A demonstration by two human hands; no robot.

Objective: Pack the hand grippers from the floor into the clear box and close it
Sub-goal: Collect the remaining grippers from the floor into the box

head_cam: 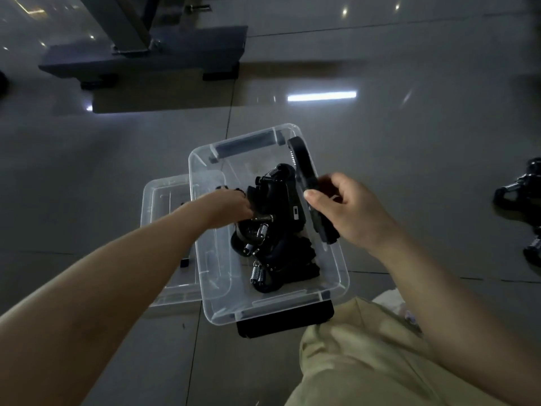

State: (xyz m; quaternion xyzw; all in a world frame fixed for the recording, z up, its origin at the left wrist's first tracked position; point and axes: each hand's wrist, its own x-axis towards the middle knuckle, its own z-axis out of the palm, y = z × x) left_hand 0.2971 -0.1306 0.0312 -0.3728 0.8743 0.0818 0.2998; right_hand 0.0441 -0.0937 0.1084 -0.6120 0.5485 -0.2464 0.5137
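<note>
1. Right now my left hand (231,205) reaches down into the clear box (336,268), its fingers buried among the black hand grippers piled there (272,230); they are hidden, so I cannot tell whether they grasp anything.
2. My right hand (345,206) hovers over the box's right wall, fingers and thumb curled round the handle of one black hand gripper (307,174). Its other end points away from me toward the far corner of the box, above the rim.
3. The pile in the box is a tangle of black handles and bright metal springs, lying mostly toward the right and near side.
4. The box stands open on the grey tiled floor (409,142), with a dark latch at its far end and another at its near end.
5. The clear lid (164,200) lies flat on the floor, touching the box's left side and partly tucked behind it.
6. More hand grippers (524,194) lie on the floor well apart to my right, at the edge of view.
7. My knee, in light khaki trousers (366,361), sits just beside the box's near end.
8. A grey metal stand base (140,60) rests on the floor far ahead, to the left.
</note>
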